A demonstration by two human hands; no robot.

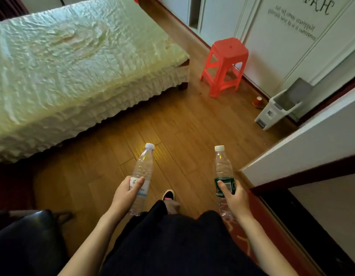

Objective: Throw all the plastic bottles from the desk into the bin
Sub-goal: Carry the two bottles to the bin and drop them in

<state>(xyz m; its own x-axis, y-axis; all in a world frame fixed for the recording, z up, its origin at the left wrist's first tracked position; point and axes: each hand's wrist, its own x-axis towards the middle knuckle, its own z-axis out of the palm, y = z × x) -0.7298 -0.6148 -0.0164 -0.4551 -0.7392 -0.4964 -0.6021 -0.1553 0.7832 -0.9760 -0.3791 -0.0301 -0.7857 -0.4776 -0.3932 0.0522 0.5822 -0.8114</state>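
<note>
Clear plastic bottle with white cap and white-and-blue label (141,177). Clear plastic bottle with white cap and dark green label (223,172). White lidded plastic bin with grey inside (280,108). Bright red plastic stool (225,64). Pale green crinkled bedspread (73,62). Honey-brown wooden plank floor (172,124). Small red cup (257,102). Black shoe with pink trim (168,195).

You held both bare arms out in front of you, a bit apart. Your left hand (126,193) was closed around a bottle, thumb on top. Your right hand (233,198) was closed around another, thumb across its front. Both hands sat about level.
</note>
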